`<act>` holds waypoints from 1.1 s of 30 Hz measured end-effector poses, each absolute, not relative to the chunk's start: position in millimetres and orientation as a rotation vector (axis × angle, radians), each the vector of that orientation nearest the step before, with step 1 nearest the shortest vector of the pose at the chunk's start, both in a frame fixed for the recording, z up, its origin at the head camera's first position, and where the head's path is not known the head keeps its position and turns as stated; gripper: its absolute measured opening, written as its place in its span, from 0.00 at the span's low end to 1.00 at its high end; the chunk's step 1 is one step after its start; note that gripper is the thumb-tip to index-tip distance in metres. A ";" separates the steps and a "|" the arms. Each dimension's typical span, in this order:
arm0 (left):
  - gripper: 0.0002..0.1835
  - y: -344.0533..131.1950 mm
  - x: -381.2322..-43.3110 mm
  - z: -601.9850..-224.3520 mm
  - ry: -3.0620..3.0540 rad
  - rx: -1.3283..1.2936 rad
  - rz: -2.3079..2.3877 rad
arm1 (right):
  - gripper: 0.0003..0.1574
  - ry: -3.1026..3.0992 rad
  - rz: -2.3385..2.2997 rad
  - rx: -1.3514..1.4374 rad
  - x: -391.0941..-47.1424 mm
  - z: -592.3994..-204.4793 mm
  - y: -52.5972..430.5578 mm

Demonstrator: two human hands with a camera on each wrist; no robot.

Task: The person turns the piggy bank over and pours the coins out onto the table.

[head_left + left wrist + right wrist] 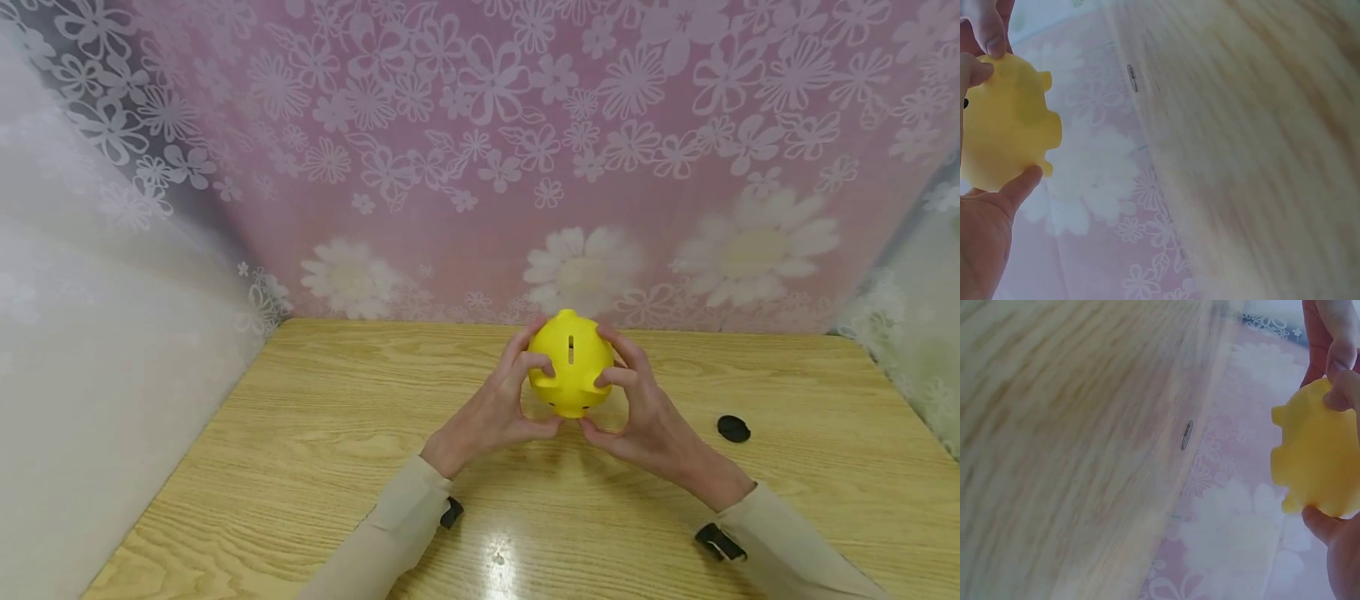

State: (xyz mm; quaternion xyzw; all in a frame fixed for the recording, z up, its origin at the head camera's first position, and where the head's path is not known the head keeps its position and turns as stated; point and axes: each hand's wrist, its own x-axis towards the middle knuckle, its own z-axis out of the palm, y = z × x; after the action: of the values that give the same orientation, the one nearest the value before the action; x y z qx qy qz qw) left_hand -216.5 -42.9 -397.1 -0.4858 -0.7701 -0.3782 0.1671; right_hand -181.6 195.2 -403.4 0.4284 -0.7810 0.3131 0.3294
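Note:
A yellow piggy bank [570, 358] is held up off the table between both hands, its coin slot [571, 349] facing the head camera. My left hand [495, 408] grips its left side with curled fingers, thumb near the snout. On the other side my right hand [652, 421] grips it the same way. Stubby feet show on its underside in both wrist views, the body [1013, 125] cut by the frame's edge. To the right of my right hand, a small black round piece [733, 428] lies on the table.
The wood-grain table [337, 467] meets a pink flowered cloth [450, 250] at its far edge. Pale cloth hangs at both sides. Both wrist views show a small flat grey object [1187, 435] on the table near that edge; its kind is unclear.

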 end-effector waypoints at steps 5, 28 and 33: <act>0.35 -44.8 -217.6 -398.3 -2.239 -1.379 -1.137 | 0.36 -2.132 0.938 1.050 -180.1 -404.9 197.2; 0.39 -33.7 -213.8 -390.6 -2.877 -0.839 -1.103 | 0.44 -2.625 1.867 0.264 -170.6 -384.0 186.0; 0.37 -33.0 -213.4 -388.8 -2.930 -0.813 -1.184 | 0.46 -2.655 1.941 0.180 -172.5 -381.7 185.8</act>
State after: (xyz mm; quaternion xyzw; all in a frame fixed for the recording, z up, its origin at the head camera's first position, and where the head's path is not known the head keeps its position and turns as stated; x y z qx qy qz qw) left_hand -213.4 -33.0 -388.8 -0.2487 -0.8962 -0.3622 -0.0609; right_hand -172.5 185.8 -381.7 0.0545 -0.8037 0.5876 -0.0762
